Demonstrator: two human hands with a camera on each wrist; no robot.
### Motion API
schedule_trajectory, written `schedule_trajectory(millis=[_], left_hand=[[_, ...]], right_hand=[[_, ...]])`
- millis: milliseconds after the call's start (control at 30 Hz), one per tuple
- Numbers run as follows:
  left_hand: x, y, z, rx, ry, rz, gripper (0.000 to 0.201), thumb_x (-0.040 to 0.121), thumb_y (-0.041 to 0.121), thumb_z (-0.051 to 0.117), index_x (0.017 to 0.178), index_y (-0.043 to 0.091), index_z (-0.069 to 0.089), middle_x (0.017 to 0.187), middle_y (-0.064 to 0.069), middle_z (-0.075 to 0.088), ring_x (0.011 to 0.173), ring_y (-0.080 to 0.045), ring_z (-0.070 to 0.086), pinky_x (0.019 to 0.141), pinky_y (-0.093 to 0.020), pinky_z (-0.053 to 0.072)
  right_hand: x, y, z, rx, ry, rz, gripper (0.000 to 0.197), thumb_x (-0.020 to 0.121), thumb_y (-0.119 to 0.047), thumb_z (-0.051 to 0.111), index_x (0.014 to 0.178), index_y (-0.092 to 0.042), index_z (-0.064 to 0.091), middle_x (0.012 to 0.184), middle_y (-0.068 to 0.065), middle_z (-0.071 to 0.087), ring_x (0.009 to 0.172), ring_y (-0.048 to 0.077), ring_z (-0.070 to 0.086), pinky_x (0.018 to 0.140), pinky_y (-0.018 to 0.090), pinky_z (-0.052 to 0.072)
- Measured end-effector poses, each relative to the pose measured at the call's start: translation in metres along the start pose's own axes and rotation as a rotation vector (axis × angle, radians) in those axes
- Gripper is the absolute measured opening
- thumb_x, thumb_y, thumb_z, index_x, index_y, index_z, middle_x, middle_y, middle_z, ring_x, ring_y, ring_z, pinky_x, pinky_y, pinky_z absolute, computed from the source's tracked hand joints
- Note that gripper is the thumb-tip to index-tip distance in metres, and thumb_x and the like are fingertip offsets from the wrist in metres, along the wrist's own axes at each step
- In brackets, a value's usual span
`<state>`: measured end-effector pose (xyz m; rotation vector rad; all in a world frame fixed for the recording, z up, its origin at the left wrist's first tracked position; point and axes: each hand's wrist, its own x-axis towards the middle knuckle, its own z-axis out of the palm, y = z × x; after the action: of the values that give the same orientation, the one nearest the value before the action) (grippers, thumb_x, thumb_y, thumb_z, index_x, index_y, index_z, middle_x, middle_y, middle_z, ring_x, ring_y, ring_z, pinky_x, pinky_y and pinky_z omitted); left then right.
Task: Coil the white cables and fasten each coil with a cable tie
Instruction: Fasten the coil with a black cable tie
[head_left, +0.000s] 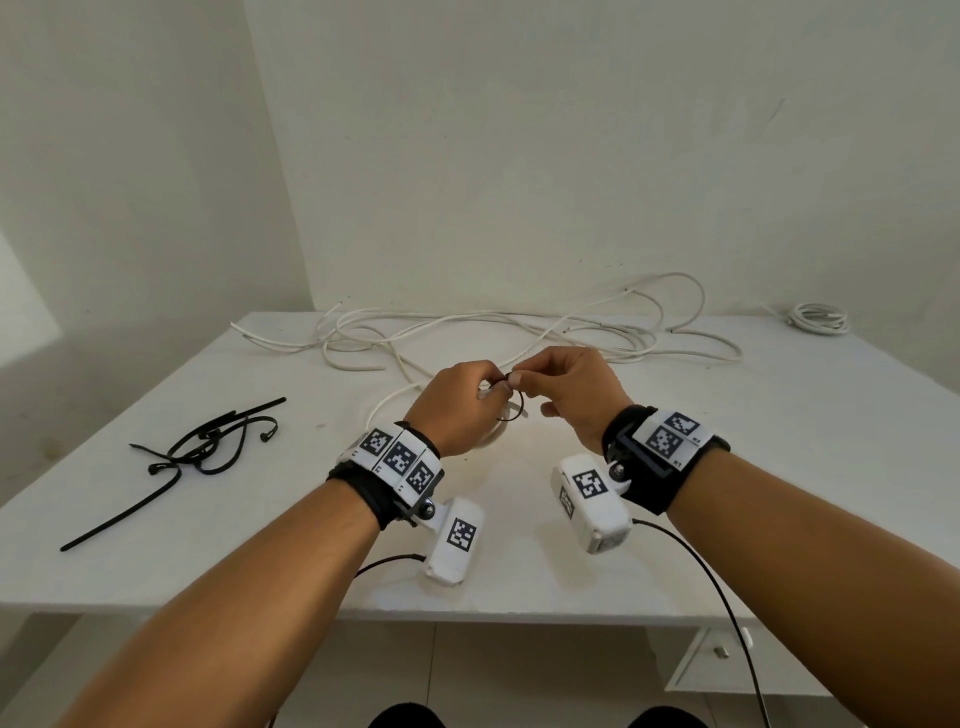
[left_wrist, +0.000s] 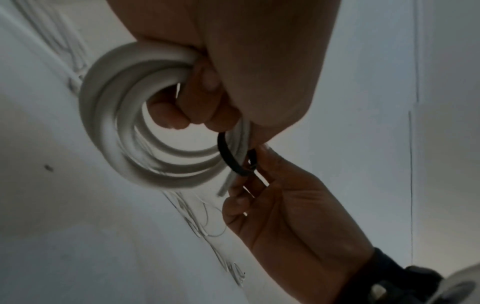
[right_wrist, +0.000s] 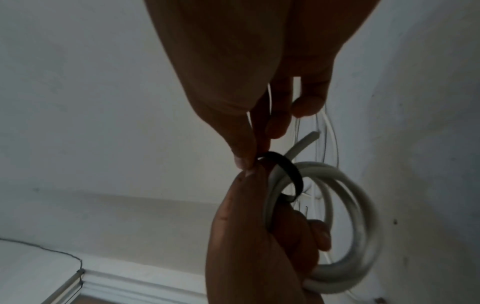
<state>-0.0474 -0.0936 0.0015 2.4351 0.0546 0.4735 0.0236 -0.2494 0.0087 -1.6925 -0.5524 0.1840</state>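
Note:
My left hand (head_left: 462, 405) grips a small coil of white cable (left_wrist: 109, 123) above the middle of the white table (head_left: 779, 467); its fingers curl through the coil (right_wrist: 358, 226). A black cable tie (left_wrist: 231, 158) loops around the coil strands beside the left fingers. My right hand (head_left: 561, 384) pinches the tie (right_wrist: 283, 166) between thumb and forefinger at the top of the loop. The tie (head_left: 511, 410) shows as a thin black ring between both hands in the head view. Several loose white cables (head_left: 467, 332) lie tangled at the table's far side.
A heap of black cable ties (head_left: 202, 447) lies on the table's left part. A coiled white cable (head_left: 818, 318) sits at the far right corner. White walls stand close behind and to the left of the table.

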Motion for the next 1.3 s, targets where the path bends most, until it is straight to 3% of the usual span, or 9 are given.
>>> schedule_trajectory(millis=[67, 167, 300, 500, 633, 800, 967, 1100, 1300], left_hand=[[-0.002, 0.005, 0.001, -0.124, -0.031, -0.019, 0.016, 0.1, 0.029, 0.05, 0.102, 0.019, 0.061, 0.083, 0.008, 0.071, 0.062, 0.005, 0.063, 0.057, -0.024, 0.044], [-0.006, 0.008, 0.004, -0.27, -0.025, -0.052, 0.017, 0.1, 0.024, 0.05, 0.107, 0.017, 0.063, 0.077, 0.006, 0.067, 0.04, -0.001, 0.049, 0.045, -0.019, 0.04], [-0.007, 0.006, 0.009, -0.418, 0.008, -0.102, 0.019, 0.099, 0.027, 0.052, 0.1, 0.022, 0.071, 0.055, 0.014, 0.057, 0.045, -0.016, 0.041, 0.048, -0.028, 0.042], [-0.001, 0.017, 0.004, -0.681, 0.01, -0.167, 0.03, 0.101, 0.027, 0.046, 0.099, 0.012, 0.072, 0.052, 0.007, 0.041, 0.046, -0.014, 0.031, 0.046, -0.027, 0.036], [-0.001, 0.025, 0.002, -0.778, -0.045, -0.176, 0.03, 0.102, 0.034, 0.047, 0.088, 0.013, 0.062, 0.054, 0.006, 0.038, 0.043, -0.012, 0.028, 0.047, -0.027, 0.032], [-0.002, 0.024, 0.007, -0.778, -0.052, -0.196, 0.017, 0.097, 0.016, 0.054, 0.084, 0.014, 0.066, 0.056, 0.0, 0.044, 0.039, -0.014, 0.029, 0.045, -0.026, 0.032], [-0.007, 0.021, 0.012, -0.826, -0.076, -0.256, 0.02, 0.096, 0.012, 0.049, 0.08, 0.012, 0.059, 0.051, 0.0, 0.029, 0.039, -0.015, 0.02, 0.046, -0.027, 0.026], [-0.009, 0.02, 0.016, -0.868, -0.087, -0.286, 0.02, 0.098, 0.014, 0.045, 0.085, 0.013, 0.06, 0.053, 0.001, 0.025, 0.043, -0.015, 0.017, 0.049, -0.029, 0.024], [-0.007, 0.028, 0.015, -0.93, -0.086, -0.299, 0.018, 0.099, 0.016, 0.044, 0.094, 0.017, 0.061, 0.059, 0.001, 0.022, 0.045, -0.015, 0.017, 0.046, -0.026, 0.03]], right_hand=[[0.002, -0.001, -0.003, -0.04, -0.004, 0.022, 0.014, 0.078, -0.022, 0.082, 0.075, -0.012, 0.073, 0.076, 0.003, 0.071, 0.069, 0.012, 0.057, 0.061, 0.028, 0.045], [0.006, -0.009, -0.009, -0.163, -0.006, 0.019, 0.022, 0.078, -0.031, 0.082, 0.071, -0.012, 0.072, 0.063, -0.008, 0.066, 0.053, 0.002, 0.051, 0.053, 0.018, 0.041], [0.01, -0.019, -0.014, -0.297, -0.054, -0.001, 0.024, 0.08, -0.038, 0.08, 0.07, -0.018, 0.071, 0.063, -0.013, 0.067, 0.047, -0.004, 0.05, 0.051, 0.014, 0.04], [0.015, -0.037, -0.013, -0.538, -0.024, -0.179, 0.032, 0.093, -0.039, 0.065, 0.076, -0.011, 0.067, 0.06, -0.008, 0.057, 0.053, 0.01, 0.046, 0.052, 0.022, 0.039], [0.015, -0.038, -0.012, -0.639, -0.061, -0.254, 0.024, 0.097, -0.032, 0.059, 0.084, -0.014, 0.067, 0.067, -0.009, 0.058, 0.058, 0.005, 0.048, 0.058, 0.021, 0.037], [0.019, -0.045, -0.019, -0.548, -0.066, -0.238, 0.03, 0.095, -0.037, 0.062, 0.071, -0.018, 0.064, 0.058, -0.011, 0.054, 0.043, -0.001, 0.045, 0.047, 0.011, 0.036], [0.017, -0.048, -0.021, -0.304, 0.008, -0.144, 0.036, 0.091, -0.045, 0.066, 0.081, -0.011, 0.069, 0.066, 0.003, 0.065, 0.057, 0.014, 0.054, 0.059, 0.032, 0.05], [0.009, -0.044, -0.016, -0.425, -0.151, -0.127, 0.035, 0.092, -0.044, 0.064, 0.081, -0.011, 0.071, 0.067, -0.003, 0.07, 0.054, 0.006, 0.056, 0.055, 0.028, 0.049], [0.015, -0.044, -0.014, -0.522, -0.02, -0.286, 0.038, 0.095, -0.036, 0.062, 0.062, -0.017, 0.066, 0.061, -0.002, 0.066, 0.045, 0.002, 0.048, 0.048, 0.013, 0.038]])
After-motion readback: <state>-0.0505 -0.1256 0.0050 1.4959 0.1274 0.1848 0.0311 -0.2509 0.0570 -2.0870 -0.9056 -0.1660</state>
